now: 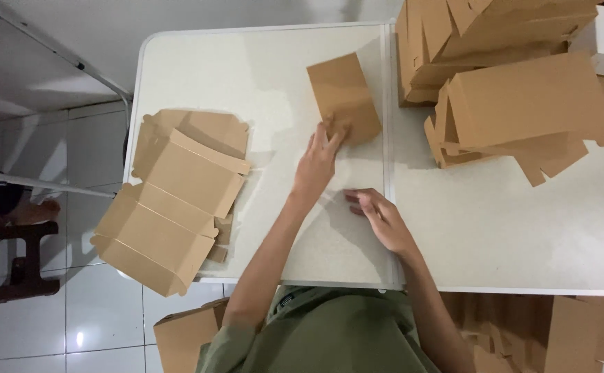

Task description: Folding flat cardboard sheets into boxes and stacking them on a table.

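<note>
The person's olive-green shirt fills the near edge, both bare forearms reaching out over the white desk. The right hand lies on the desk, fingers loosely curled and holding nothing. Ahead of it and to its left, the left hand reaches forward, fingertips pressing on the near corner of a folded brown cardboard piece that lies flat. Left of that hand lies a stack of flat unfolded box blanks, overhanging the desk edge. Well to the right of both hands stands a pile of folded boxes.
</note>
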